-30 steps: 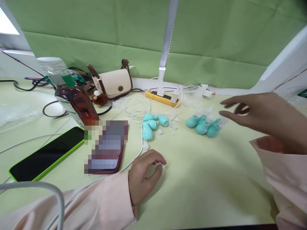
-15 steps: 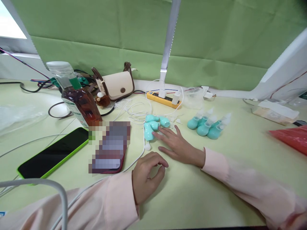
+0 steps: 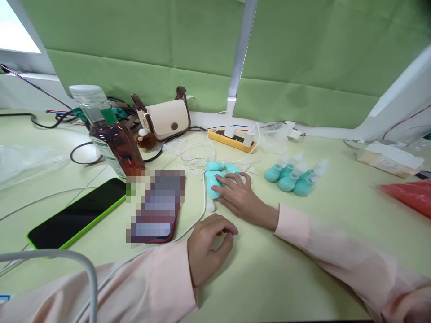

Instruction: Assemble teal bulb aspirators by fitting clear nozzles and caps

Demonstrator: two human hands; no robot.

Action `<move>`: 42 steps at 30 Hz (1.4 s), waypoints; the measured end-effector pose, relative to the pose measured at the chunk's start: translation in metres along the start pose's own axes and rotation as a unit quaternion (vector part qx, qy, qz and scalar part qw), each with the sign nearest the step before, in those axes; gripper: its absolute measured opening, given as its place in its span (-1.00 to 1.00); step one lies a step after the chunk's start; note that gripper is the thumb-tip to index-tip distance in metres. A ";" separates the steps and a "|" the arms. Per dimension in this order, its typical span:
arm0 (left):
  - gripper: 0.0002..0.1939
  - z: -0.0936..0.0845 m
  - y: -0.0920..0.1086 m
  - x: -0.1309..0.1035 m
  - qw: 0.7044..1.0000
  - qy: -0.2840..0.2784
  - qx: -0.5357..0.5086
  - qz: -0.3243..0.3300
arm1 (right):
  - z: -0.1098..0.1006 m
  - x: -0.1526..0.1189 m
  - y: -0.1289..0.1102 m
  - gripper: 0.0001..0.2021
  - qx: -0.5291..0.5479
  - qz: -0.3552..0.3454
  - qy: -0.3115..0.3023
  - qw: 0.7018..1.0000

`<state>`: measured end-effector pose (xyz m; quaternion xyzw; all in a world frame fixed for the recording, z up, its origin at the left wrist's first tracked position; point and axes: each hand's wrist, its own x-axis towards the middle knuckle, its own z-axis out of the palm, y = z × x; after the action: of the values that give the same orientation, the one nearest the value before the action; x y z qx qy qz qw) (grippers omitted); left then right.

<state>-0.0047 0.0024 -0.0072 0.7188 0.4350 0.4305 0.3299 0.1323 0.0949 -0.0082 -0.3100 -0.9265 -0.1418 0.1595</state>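
Note:
Several glossy teal rubber bulbs [image 3: 214, 185] lie in a loose cluster near the table's middle, partly covered by my right hand. My right hand [image 3: 244, 202] reaches over them from the right, fingers spread and bent, thumb and fingertips at the bulbs; it is open. A small white piece [image 3: 210, 206] lies just below the cluster. My left hand [image 3: 210, 251] rests nearer on the table, fingers curled round so thumb and index tips almost meet, with no object visible in it. To the right stand several teal bulbs with clear pointed nozzles [image 3: 296, 177] fitted.
Left are a green-cased phone [image 3: 79, 213], a blurred-out phone [image 3: 156, 206] and a bottle of brown liquid [image 3: 116, 146]. Farther back sit a cream handbag [image 3: 168, 119], a yellow power strip [image 3: 232, 140] and white cables. A red bag [image 3: 409, 197] and tissue pack [image 3: 389, 159] lie right.
My right hand has moved slightly left and closer over the bulbs, its fingers more bent. The left hand keeps its place, its fingertips slightly closer together.

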 end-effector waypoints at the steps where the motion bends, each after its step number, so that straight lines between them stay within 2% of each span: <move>1: -0.84 0.000 0.000 0.000 1.000 0.000 -0.002 -0.006 | 0.000 -0.001 0.000 -0.75 0.003 -0.002 0.015 1.000; 6: -0.88 -0.002 0.002 0.001 0.998 0.002 -0.022 -0.054 | 0.000 -0.006 0.002 -0.85 0.047 -0.017 0.073 0.996; 9: -0.98 -0.004 0.003 0.003 0.989 0.048 -0.094 -0.100 | -0.002 -0.009 0.003 -0.81 0.106 0.003 0.181 0.978; 11: -0.87 -0.005 0.004 0.004 0.975 0.098 -0.164 -0.111 | -0.004 -0.012 0.002 -0.69 0.150 0.005 0.260 0.954; 13: -0.70 -0.005 0.003 0.004 0.964 0.113 -0.217 -0.106 | -0.004 -0.015 0.000 -0.61 0.192 -0.026 0.296 0.935; 15: -0.61 -0.004 0.002 0.004 0.962 0.082 -0.239 -0.102 | -0.004 -0.017 -0.003 -0.62 0.220 -0.094 0.272 0.932; 17: -0.65 -0.003 0.000 0.004 0.963 0.052 -0.239 -0.113 | -0.005 -0.017 -0.004 -0.67 0.234 -0.162 0.237 0.929; 19: -0.71 -0.003 -0.002 0.005 0.966 0.043 -0.221 -0.130 | -0.010 -0.015 0.000 -0.70 0.247 -0.183 0.240 0.921; 21: -0.73 -0.004 -0.002 0.005 0.973 0.029 -0.187 -0.134 | -0.019 -0.010 0.012 -0.72 0.252 -0.142 0.265 0.920; 23: -0.74 -0.005 0.000 0.004 0.983 0.006 -0.139 -0.119 | -0.031 -0.005 0.031 -0.79 0.223 -0.049 0.245 0.942; 24: -0.73 -0.005 0.001 0.004 0.987 -0.001 -0.116 -0.110 | -0.037 -0.003 0.042 -0.83 0.201 0.007 0.198 0.959; 26: -0.72 -0.005 0.002 0.003 0.993 -0.001 -0.072 -0.091 | -0.046 -0.001 0.061 -0.81 0.147 0.092 0.034 0.984; 28: -0.70 -0.004 0.002 0.002 0.997 0.006 -0.040 -0.067 | -0.051 -0.004 0.074 -0.70 0.094 0.124 -0.126 0.980; 30: -0.68 -0.003 0.000 0.002 0.999 0.015 -0.015 -0.038 | -0.048 -0.008 0.078 -0.62 0.060 0.124 -0.215 0.967; 31: -0.66 -0.003 -0.001 0.002 0.999 0.021 -0.003 -0.027 | -0.045 -0.009 0.077 -0.61 0.050 0.117 -0.232 0.964; 37: -0.60 -0.002 -0.009 0.001 0.998 0.028 0.053 -0.026 | -0.029 -0.005 0.072 -0.75 0.040 0.086 -0.210 0.973; 40: -0.57 -0.002 -0.010 0.001 0.997 0.040 0.059 -0.021 | -0.041 -0.003 0.071 -0.75 0.050 0.097 -0.165 0.980; 42: -0.54 -0.002 -0.009 0.000 0.997 0.053 0.055 -0.013 | -0.057 -0.002 0.062 -0.74 0.108 0.103 -0.113 0.982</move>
<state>-0.0092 0.0059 -0.0138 0.7062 0.4840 0.4392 0.2723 0.1845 0.1210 0.0530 -0.3984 -0.9116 0.0116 0.1003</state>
